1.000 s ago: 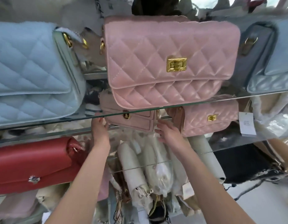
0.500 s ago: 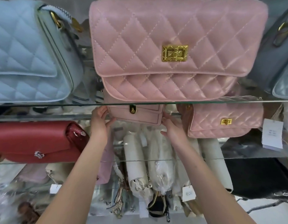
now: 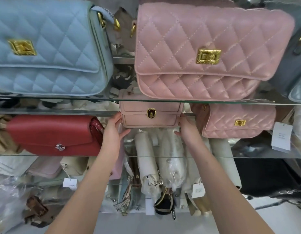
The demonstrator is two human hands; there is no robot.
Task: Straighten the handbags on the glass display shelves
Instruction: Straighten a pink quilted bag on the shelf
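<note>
head | small smooth pink flap bag (image 3: 150,115) on glass shelf (image 3: 19,155), between both hands | left hand (image 3: 112,130): straight fingers pressing its left end, thumb spread beneath | right hand (image 3: 187,130): same at right end | risk: uneven push skews it into quilted pink bag (image 3: 237,122) just beyond right hand, or slides it off slick glass
</note>
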